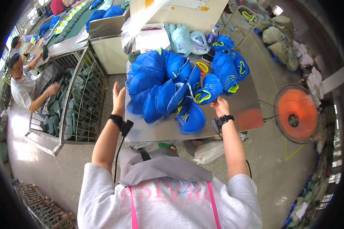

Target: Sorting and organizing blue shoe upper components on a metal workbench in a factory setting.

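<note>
A heap of blue shoe uppers (151, 76) spreads over the metal-topped table in front of me, some blurred. My left hand (118, 98) is at the heap's left edge, its fingers apart and nothing held in it. At the right, my right hand (220, 107) pinches the near end of one blue shoe upper (211, 88) with yellow-green lining. Closer to the table's front edge lies another blue upper (192, 116) with pale lacing. More blue uppers (225, 68) are stacked behind my right hand. A yellow loop-shaped handle (202, 67) shows between the two groups.
Pale mint shoes (180, 40), papers (153, 39) and a purple bottle (213, 34) stand at the table's back. Left is a wire cage (84, 95) of grey-green foot-shaped pieces, with a co-worker (25, 86) reaching over it. An orange fan (297, 110) stands right.
</note>
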A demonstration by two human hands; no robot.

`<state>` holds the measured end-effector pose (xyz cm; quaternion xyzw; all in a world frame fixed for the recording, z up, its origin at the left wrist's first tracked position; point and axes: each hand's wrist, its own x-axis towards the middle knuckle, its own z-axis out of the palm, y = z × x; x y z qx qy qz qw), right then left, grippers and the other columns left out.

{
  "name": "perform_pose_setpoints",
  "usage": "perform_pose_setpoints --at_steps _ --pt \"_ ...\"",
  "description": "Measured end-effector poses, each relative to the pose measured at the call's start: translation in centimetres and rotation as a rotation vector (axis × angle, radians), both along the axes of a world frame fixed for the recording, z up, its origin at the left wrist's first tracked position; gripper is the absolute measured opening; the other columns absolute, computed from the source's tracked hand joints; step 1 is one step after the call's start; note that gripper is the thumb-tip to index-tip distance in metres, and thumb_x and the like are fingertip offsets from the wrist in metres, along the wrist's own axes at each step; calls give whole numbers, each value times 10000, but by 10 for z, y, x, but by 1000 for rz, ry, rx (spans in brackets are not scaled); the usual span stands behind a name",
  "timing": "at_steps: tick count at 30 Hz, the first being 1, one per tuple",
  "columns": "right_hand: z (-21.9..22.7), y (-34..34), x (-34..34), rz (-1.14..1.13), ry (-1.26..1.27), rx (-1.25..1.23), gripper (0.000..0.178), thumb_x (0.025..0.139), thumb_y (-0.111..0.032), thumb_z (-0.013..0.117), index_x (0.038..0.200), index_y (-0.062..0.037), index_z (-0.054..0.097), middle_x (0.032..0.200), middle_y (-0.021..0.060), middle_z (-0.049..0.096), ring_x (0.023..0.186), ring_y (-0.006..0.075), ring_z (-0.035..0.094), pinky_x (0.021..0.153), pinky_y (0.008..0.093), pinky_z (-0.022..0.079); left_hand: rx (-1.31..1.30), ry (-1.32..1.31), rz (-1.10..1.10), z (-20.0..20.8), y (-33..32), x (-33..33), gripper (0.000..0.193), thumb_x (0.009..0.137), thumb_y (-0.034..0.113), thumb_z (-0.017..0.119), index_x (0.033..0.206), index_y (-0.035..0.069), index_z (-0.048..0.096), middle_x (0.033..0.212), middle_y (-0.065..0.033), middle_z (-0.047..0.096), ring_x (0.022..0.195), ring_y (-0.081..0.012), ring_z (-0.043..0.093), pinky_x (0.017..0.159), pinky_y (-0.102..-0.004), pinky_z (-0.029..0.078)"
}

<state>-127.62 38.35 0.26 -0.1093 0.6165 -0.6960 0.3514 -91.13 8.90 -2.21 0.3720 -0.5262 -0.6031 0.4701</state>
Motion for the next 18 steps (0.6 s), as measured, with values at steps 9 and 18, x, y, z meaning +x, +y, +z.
perform_pose_setpoints --at_steps 9,18 --pt "-39 71 87 -145 103 35 391 893 -286 468 1168 -17 403 986 78 520 857 139 526 732 293 438 -843 -609 -392 80 152 -73 651 568 103 716 1153 64 434 1174 -157 415 1123 -339 368 966 -468 258" --pt "-22 -21 122 -69 450 181 561 705 -185 715 1113 35 398 1017 171 555 912 267 555 797 353 439 -698 -845 -94 59 115 -162 610 641 422 708 1073 50 491 1251 -200 416 1217 -348 327 940 -502 224"
